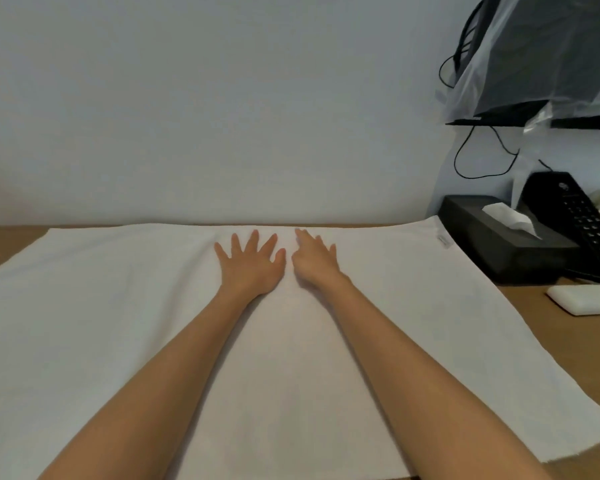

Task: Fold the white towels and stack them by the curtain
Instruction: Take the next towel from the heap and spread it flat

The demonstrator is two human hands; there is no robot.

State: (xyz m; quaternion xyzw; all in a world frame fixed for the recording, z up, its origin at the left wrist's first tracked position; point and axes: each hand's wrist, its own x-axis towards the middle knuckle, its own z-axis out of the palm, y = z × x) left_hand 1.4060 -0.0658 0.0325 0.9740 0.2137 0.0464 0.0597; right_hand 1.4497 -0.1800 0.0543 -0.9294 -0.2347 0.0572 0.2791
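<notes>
Towel [413,323] lies flat across the table [568,334], under your forearms. Risk: both hands sit close together at mid-cloth, so uneven smoothing may rumple it and skew the fold.

Your left hand [252,263]: fingers spread, pressed flat on the towel. Your right hand [314,261]: fingers straight, closer together, touching the towel near its far edge.

The far right corner sits against the tissue box [506,244] and could snag. Curtain not in view.

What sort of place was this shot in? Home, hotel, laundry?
Likely a hotel room: a black tissue box and a black keypad phone sit at the back of a wooden desk, with a white towel spread flat across it.
</notes>
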